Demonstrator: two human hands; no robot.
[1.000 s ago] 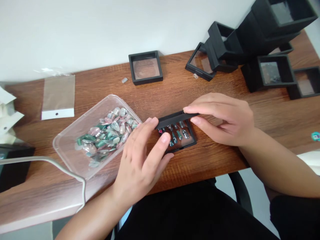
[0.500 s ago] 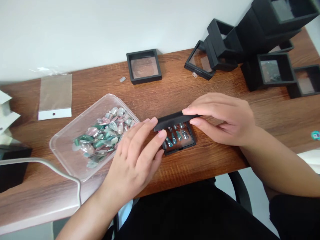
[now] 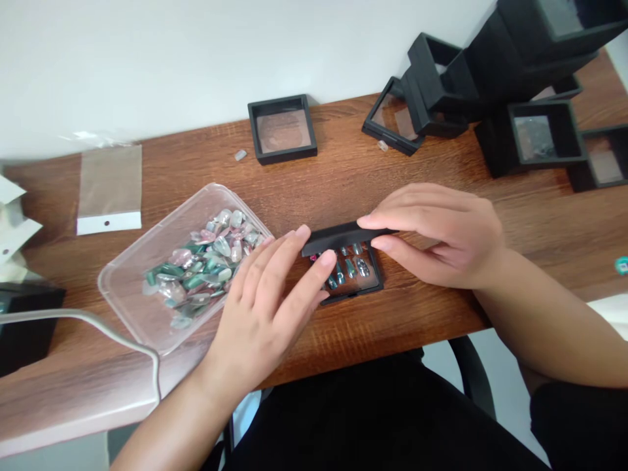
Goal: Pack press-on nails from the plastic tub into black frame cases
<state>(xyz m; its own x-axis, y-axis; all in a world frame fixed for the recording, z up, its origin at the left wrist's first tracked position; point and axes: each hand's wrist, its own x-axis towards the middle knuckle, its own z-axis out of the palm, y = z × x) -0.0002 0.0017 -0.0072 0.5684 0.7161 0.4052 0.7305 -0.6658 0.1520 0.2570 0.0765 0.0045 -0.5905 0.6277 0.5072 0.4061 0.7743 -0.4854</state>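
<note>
Between my hands on the table is a black display case (image 3: 375, 287), hinged, with its lid (image 3: 338, 237) raised partway at a tilt. Inside, on a clear film, lie several press-on nails (image 3: 350, 267) in teal and silver; some are hidden by my fingers and the lid. My right hand (image 3: 441, 235) pinches the right end of the lid between thumb and fingers. My left hand (image 3: 275, 304) is closed about the case's left side, fingertips on the lid and over the nails. Close by on the left sits a clear plastic box (image 3: 122, 304) holding many loose press-on nails (image 3: 196, 268).
Stacked black display cases (image 3: 515, 59) fill the back right. Another black case (image 3: 287, 158) stands near the wall, a loose nail (image 3: 240, 155) beside it. A clear plastic bag (image 3: 110, 186) lies at the back left. A white cable (image 3: 88, 315) crosses the front left.
The fingers of my left hand have shifted slightly right over the case and cover more nails. My right hand keeps its pinch on the lid, which looks about equally tilted.
</note>
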